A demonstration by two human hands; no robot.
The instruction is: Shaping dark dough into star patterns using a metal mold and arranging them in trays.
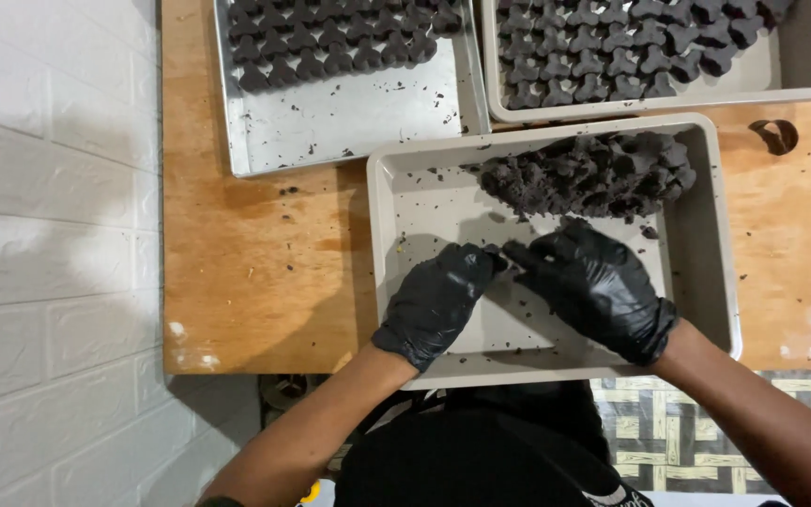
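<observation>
Black-gloved left hand (438, 300) and right hand (593, 282) meet fingertip to fingertip inside the grey tray (387, 282), pinching a small dark piece (501, 252); its long axis cannot be told. Bare tray floor lies toward 7 o'clock; the dark heap (584, 174) fills 1 o'clock. Wooden counter (255, 263) borders white brick wall (49, 235) at 9 o'clock.

i wear shiny black gloves on my left hand (434, 300) and my right hand (593, 286). they stop at my wrists. my arms are bare. my top is black with a little white on it.
</observation>
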